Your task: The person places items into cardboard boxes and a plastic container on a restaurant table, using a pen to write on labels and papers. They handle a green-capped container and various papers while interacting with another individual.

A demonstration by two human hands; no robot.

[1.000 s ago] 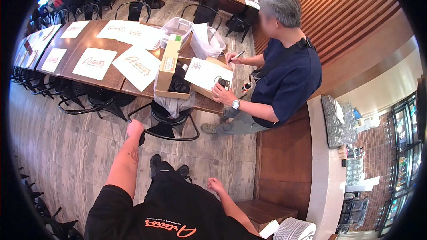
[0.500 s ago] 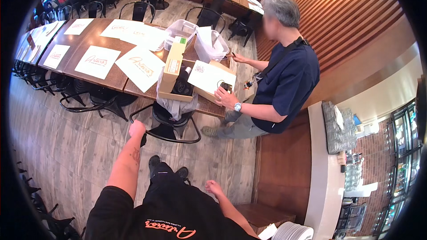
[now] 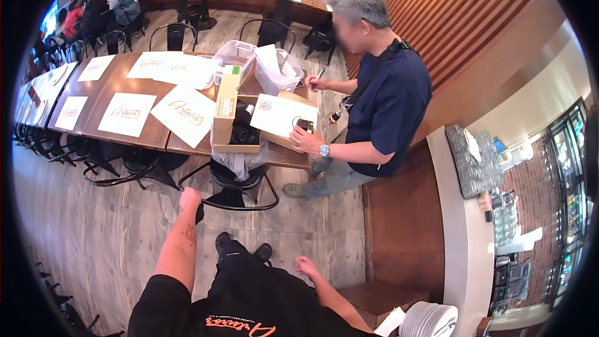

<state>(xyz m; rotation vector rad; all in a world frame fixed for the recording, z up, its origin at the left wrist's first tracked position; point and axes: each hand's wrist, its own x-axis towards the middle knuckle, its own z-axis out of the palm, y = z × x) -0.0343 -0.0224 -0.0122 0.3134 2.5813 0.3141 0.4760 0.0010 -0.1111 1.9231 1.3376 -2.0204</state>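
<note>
Chair [image 3: 253,181] looks like glossy metal, tbl [image 3: 112,86] polished wood, mats [image 3: 128,115] matt paper, box [image 3: 237,148] matt cardbd, bin [image 3: 282,80] smooth clr plastic.

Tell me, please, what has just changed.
The view has shifted: the table sits lower. The co-worker's pen, seemingly flatter half a second ago, now points up. Nothing was visibly taken or let go. Your left hand stays on the chair, your right hand stays off it; the co-worker's left hand stays by the black device.

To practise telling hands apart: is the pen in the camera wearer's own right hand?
No, the pen is in the co-worker's hand, and the wearer's right hand is well apart from it.
</note>
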